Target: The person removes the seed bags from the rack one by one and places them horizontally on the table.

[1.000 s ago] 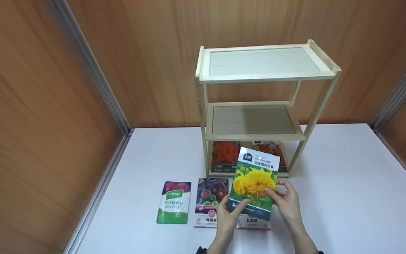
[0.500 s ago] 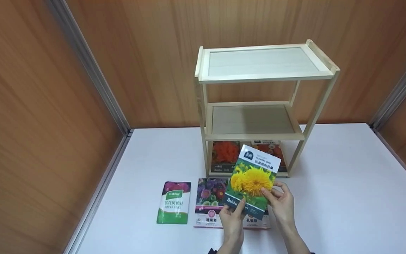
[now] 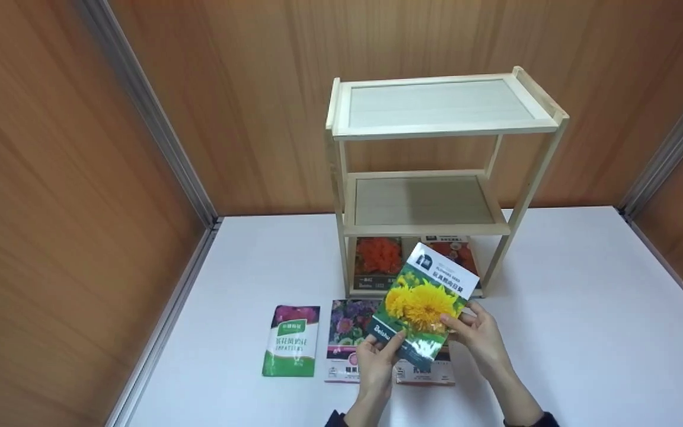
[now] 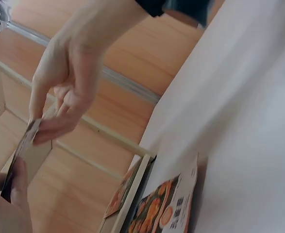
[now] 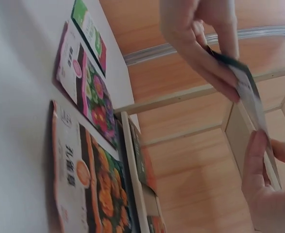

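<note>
A seed packet with large yellow flowers (image 3: 424, 305) is held tilted in front of the wooden shelf rack (image 3: 427, 230). My left hand (image 3: 375, 362) pinches its lower left edge, thumb on the front. At the right edge, my right hand (image 3: 487, 341) pinches it as well. The right wrist view shows the packet (image 5: 251, 104) nearly edge-on, with the two hands at opposite ends. Beneath it on the white table lie a purple-flowered packet (image 3: 341, 329) and an orange-flowered packet (image 5: 103, 189), both partly covered in the head view.
A green and white packet (image 3: 291, 350) lies farther left on the table (image 3: 229, 284). On the rack's bottom shelf are a red-flowered packet (image 3: 379, 256) and another reddish packet (image 3: 463, 252). Wood-grain panels (image 3: 258, 107) enclose the back and sides.
The yellow-flowered packet has turned clockwise, its top leaning farther right. My hands have shifted slightly with it, both keeping hold. The packets on the table and shelf stay put.
</note>
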`<action>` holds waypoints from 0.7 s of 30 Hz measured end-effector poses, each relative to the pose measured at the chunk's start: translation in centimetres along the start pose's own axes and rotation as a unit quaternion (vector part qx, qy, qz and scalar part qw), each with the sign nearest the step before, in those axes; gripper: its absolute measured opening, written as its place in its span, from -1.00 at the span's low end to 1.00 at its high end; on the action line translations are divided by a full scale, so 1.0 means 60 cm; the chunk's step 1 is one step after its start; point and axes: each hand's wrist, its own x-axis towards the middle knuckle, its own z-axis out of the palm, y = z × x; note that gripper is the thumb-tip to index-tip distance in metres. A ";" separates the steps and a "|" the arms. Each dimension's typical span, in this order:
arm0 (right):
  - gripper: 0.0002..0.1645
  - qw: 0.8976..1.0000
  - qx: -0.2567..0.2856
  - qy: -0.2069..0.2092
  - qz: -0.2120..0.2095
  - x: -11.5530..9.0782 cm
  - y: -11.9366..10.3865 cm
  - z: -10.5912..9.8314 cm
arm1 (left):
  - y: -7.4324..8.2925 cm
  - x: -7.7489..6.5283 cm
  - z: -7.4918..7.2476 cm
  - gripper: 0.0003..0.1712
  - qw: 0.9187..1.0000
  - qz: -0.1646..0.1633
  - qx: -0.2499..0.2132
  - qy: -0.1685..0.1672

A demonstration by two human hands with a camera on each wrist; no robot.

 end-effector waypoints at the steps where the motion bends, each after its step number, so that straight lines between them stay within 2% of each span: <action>1: -0.35 1.000 0.002 -0.005 0.002 0.001 -0.003 -0.006 | 0.003 0.002 -0.005 -0.57 1.000 -0.004 0.006 -0.010; 5: -0.36 1.000 -0.022 -0.017 0.002 0.008 -0.015 -0.033 | 0.018 0.007 -0.025 -0.57 0.998 -0.023 0.031 -0.049; 12: -0.38 0.997 -0.071 -0.028 -0.004 0.011 -0.032 -0.067 | 0.046 0.016 -0.056 -0.55 0.990 -0.045 0.063 -0.118; 16: -0.46 0.997 -0.072 -0.037 -0.008 0.011 -0.037 -0.076 | 0.054 0.019 -0.064 -0.55 0.989 -0.038 0.073 -0.119; 21: -0.48 0.997 -0.064 -0.035 -0.014 0.010 -0.040 -0.074 | 0.052 0.018 -0.059 -0.53 0.992 -0.035 0.065 -0.106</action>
